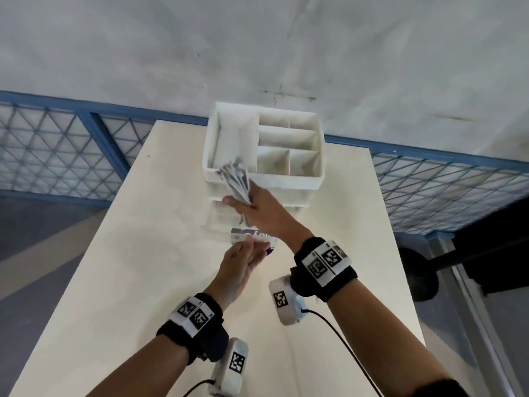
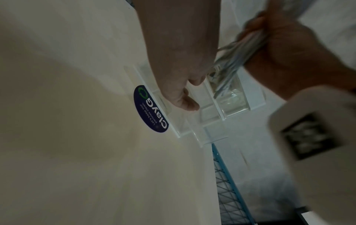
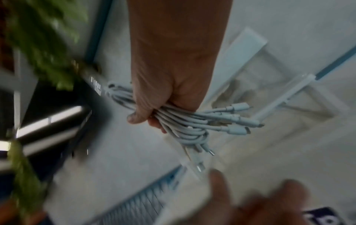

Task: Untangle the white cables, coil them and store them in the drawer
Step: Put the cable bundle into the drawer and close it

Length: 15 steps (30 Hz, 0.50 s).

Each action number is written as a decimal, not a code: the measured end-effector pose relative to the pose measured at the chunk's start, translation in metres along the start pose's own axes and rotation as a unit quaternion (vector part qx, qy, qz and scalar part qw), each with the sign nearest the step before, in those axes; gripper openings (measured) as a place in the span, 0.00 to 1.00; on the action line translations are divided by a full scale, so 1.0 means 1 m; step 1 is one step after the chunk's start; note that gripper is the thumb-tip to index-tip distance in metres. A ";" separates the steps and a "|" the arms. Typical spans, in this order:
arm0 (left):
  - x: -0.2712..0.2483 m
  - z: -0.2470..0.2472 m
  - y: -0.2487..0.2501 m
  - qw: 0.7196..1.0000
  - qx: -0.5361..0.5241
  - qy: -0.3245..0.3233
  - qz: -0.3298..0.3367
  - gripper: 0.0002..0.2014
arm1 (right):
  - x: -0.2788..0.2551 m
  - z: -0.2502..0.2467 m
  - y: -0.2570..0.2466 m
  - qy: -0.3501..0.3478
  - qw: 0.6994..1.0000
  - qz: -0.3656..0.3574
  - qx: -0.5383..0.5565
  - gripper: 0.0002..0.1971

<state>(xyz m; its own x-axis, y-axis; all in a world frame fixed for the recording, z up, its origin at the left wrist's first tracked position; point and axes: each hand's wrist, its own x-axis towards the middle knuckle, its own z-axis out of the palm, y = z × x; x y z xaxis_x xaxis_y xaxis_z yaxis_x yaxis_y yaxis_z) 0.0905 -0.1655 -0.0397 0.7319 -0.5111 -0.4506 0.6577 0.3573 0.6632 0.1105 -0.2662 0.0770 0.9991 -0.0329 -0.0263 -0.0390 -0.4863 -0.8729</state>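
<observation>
The right hand (image 1: 259, 209) is closed tight around a bundle of white cables (image 1: 236, 181). The fingers and thumb wrap the middle of the bundle. In the head view the looped end pokes out of the fist toward 11 o'clock, over the front edge of the white organizer box (image 1: 320, 156). In the right wrist view the plug ends (image 3: 238, 120) stick out of the other side of the fist, toward 4 o'clock.

The clear drawer (image 2: 210, 121) is pulled out at the bottom of the box, at about 7 o'clock from the bundle. It has a dark blue sticker (image 2: 152, 109) on its front. The cables are above the drawer, not in it.

The left hand (image 1: 237, 267) is at the drawer front with its fingers mostly straight, touching it by the sticker.

Everything sits on a pale table (image 1: 114, 282).
</observation>
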 end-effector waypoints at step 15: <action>-0.012 -0.003 -0.008 0.999 -0.046 0.028 -0.004 0.13 | 0.039 0.045 0.080 -0.090 0.899 0.177 -0.392 0.17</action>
<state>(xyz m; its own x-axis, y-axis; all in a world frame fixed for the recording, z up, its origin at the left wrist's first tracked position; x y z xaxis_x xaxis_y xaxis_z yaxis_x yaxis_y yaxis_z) 0.0767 -0.1595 -0.0418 0.7334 -0.4714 -0.4898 0.6756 0.4248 0.6026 0.1471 -0.2670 -0.0154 0.9058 -0.1994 -0.3739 -0.2838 -0.9407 -0.1857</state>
